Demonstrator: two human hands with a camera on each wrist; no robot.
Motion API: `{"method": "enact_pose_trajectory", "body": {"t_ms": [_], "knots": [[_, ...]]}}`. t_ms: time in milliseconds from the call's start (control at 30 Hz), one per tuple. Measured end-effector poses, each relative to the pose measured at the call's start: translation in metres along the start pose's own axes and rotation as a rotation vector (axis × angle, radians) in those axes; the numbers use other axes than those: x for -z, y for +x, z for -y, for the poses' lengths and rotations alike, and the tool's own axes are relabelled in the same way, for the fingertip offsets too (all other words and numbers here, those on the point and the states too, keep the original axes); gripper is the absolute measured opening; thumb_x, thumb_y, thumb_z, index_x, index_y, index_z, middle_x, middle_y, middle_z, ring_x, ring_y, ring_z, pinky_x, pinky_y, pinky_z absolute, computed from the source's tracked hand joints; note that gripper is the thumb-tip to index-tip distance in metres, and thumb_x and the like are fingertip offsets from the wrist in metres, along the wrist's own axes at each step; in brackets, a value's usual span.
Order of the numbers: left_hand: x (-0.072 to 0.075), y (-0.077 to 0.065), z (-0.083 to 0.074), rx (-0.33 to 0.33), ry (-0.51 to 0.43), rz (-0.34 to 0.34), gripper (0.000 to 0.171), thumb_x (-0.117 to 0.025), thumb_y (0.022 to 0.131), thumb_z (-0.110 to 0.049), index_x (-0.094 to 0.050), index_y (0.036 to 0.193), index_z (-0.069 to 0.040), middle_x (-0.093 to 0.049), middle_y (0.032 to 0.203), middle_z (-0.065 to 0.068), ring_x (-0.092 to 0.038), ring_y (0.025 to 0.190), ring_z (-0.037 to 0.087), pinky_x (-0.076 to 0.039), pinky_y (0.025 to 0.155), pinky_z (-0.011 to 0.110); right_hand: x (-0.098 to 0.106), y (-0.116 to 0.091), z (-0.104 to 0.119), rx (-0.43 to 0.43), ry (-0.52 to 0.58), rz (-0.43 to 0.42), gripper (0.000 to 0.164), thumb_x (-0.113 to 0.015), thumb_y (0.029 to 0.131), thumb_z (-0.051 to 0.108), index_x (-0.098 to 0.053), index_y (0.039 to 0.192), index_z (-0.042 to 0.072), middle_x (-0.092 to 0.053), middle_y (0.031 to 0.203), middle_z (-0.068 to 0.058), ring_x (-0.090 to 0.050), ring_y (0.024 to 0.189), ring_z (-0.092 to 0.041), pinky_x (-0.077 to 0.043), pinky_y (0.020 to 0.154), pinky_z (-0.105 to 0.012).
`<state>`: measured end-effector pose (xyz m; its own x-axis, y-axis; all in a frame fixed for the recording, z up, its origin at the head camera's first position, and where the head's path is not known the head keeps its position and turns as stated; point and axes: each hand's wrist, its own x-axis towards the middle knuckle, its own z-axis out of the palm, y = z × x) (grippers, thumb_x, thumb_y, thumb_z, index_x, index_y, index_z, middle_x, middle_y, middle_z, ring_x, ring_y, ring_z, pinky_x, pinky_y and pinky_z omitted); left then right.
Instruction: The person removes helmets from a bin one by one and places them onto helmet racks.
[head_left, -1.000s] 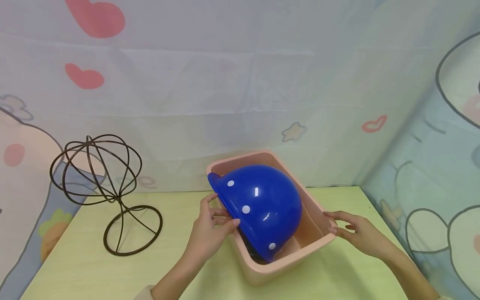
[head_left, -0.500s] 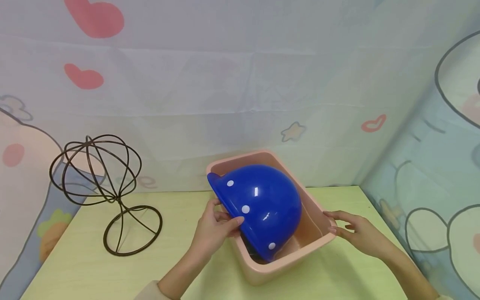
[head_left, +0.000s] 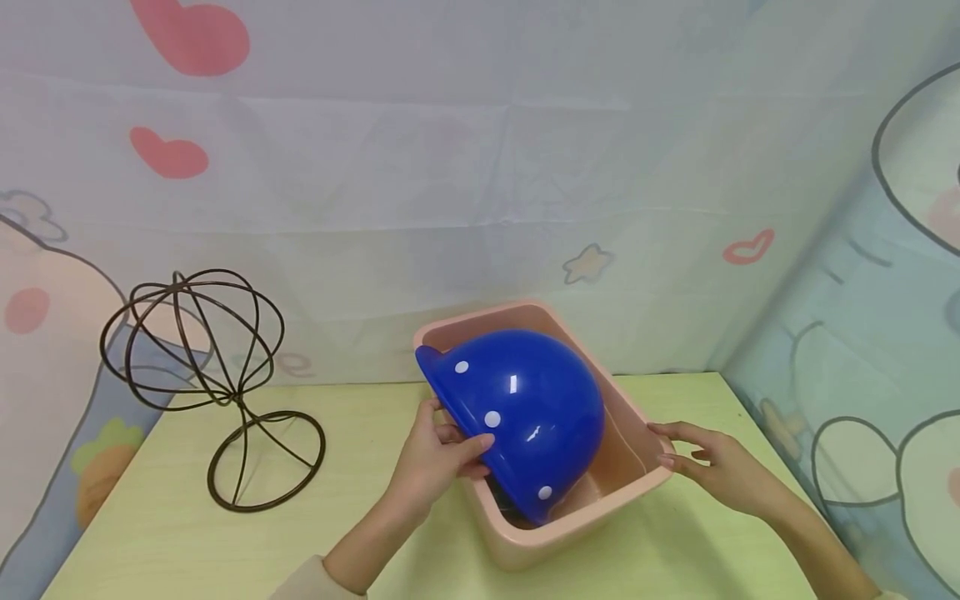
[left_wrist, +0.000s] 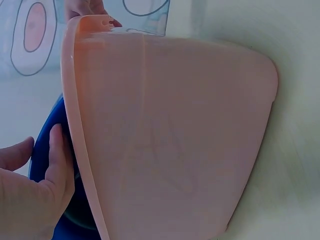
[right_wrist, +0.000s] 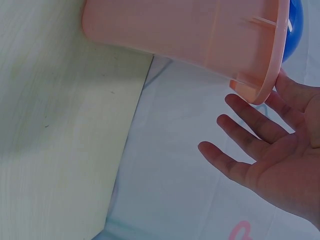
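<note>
A shiny blue helmet [head_left: 525, 400] with white dots lies tilted in a pink plastic bin [head_left: 577, 525], its brim edge toward the left. My left hand [head_left: 431, 462] grips that lower edge, thumb on the outside and fingers tucked under it. In the left wrist view, thumb and fingers of the left hand [left_wrist: 35, 185] straddle the blue edge beside the bin wall [left_wrist: 160, 135]. At the bin's right corner, my right hand [head_left: 727, 471] pinches the rim between thumb and index finger. The right wrist view has the other fingers [right_wrist: 255, 145] spread loosely below the rim.
A dark wire stand [head_left: 240, 396] with a round cage top and ring base is at the left of the pale yellow-green table [head_left: 360, 533]. Behind it hangs a printed cloth backdrop [head_left: 420, 183], which also covers the sides.
My left hand has shifted slightly right, its thumb farther over the helmet's edge. The helmet, bin and right hand have kept their places.
</note>
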<state>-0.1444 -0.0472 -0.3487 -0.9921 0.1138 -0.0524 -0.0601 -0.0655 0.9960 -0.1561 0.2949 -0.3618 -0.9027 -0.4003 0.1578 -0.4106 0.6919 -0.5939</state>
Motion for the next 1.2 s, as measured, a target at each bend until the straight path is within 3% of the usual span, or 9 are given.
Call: {"method": "enact_pose_trajectory", "body": {"t_ms": [267, 1200], "knots": [[0.0012, 0.0015, 0.0006, 0.026, -0.055, 0.069, 0.065, -0.064, 0.084, -0.002, -0.022, 0.133, -0.002, -0.057, 0.106, 0.026, -0.065, 0.079, 0.034, -0.056, 0.061, 0.038, 0.0004, 0.0004, 0.0006, -0.001, 0.003, 0.006, 0.037, -0.063, 0.087, 0.017, -0.057, 0.121, 0.004, -0.058, 0.119, -0.015, -0.048, 0.110, -0.038, -0.049, 0.077, -0.051], [0.0018, 0.0053, 0.0039, 0.065, -0.122, 0.112, 0.061, -0.056, 0.088, 0.004, -0.017, 0.134, -0.007, -0.056, 0.109, 0.027, -0.065, 0.080, 0.038, -0.056, 0.058, 0.037, 0.0004, 0.0004, -0.0009, -0.001, -0.016, 0.010, 0.036, -0.063, 0.087, 0.017, -0.057, 0.121, 0.006, -0.059, 0.118, -0.012, -0.050, 0.109, -0.034, -0.050, 0.077, -0.049]]}}
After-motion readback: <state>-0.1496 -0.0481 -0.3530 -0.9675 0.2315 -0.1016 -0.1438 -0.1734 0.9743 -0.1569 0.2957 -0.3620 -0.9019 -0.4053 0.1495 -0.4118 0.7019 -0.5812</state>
